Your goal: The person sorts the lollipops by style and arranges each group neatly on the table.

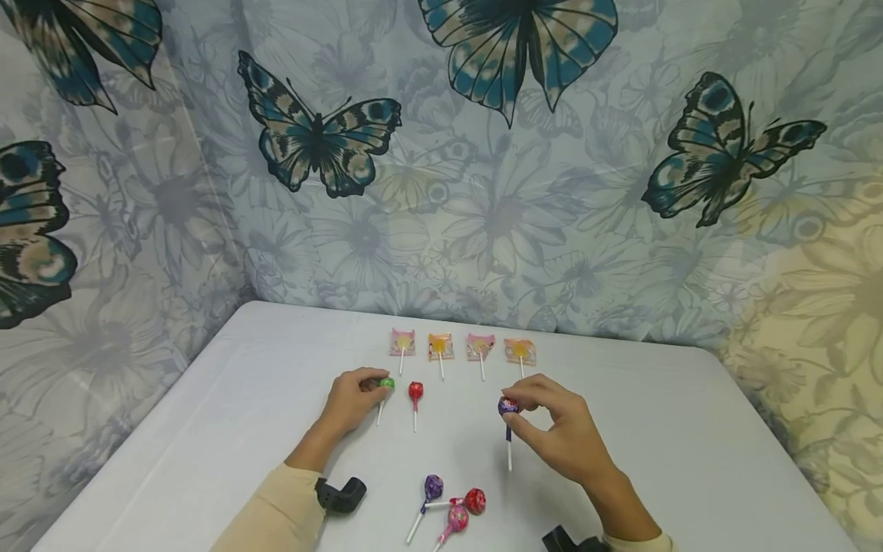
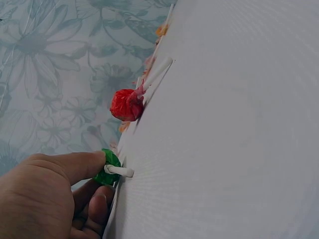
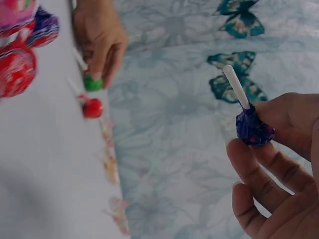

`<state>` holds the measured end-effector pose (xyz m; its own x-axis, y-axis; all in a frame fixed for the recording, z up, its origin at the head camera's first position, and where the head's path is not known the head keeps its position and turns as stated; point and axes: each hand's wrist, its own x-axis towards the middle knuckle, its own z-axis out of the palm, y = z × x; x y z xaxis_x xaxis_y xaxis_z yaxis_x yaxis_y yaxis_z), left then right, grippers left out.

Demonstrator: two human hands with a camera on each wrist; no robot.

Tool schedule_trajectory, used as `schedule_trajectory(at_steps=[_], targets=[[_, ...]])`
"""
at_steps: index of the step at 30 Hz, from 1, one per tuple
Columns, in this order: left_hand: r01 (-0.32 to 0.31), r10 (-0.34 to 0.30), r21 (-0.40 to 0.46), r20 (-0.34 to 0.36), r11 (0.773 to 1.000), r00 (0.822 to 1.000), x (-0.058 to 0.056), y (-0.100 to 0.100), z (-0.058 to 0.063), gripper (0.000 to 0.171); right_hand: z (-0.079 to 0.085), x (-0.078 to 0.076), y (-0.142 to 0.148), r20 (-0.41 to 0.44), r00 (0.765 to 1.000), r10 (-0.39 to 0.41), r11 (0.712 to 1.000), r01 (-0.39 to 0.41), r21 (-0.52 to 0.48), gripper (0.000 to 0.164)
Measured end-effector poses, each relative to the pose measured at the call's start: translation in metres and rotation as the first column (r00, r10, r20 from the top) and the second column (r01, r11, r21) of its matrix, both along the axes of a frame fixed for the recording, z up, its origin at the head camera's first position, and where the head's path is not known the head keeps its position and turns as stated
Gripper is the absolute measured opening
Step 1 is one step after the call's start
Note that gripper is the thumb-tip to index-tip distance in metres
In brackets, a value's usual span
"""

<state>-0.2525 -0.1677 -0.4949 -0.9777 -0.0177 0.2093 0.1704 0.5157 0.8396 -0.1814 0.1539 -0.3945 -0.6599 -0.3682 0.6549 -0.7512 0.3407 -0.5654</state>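
My left hand point(image 1: 353, 400) pinches the green lollipop point(image 1: 387, 382) by its wrapped head between thumb and fingers, its white stick pointing toward me. Just right of it, a red lollipop point(image 1: 415, 391) lies on the white table, stick toward me. My right hand point(image 1: 557, 423) holds a dark blue-purple lollipop point(image 1: 507, 406) by the head, with the stick hanging down over the table. The right wrist view shows thumb and fingertips around that blue wrapper point(image 3: 253, 128). In the left wrist view the green wrapper point(image 2: 106, 168) sits between thumb and fingers.
Toward the back, several flat-wrapped lollipops point(image 1: 441, 347) in pink and orange packets form a row. Nearer me lie a purple lollipop point(image 1: 433, 486), a red one point(image 1: 474, 501) and a pink one point(image 1: 457, 517), close together with sticks crossing. Butterfly-patterned fabric point(image 1: 483, 230) rises behind the table.
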Motion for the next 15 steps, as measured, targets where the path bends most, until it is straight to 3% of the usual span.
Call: schedule_trajectory(at_steps=[7,15], targets=[[0.007,-0.007,0.005,-0.007,1.0,1.0,-0.001,-0.001,-0.002,0.025,0.007,-0.015,-0.006,-0.022,0.996,0.081,0.996,-0.082,-0.046,0.03],[0.012,-0.012,0.002,-0.013,1.0,1.0,0.0,-0.001,-0.001,0.025,0.014,-0.029,-0.02,-0.049,0.995,0.09,0.993,-0.093,-0.07,0.03]])
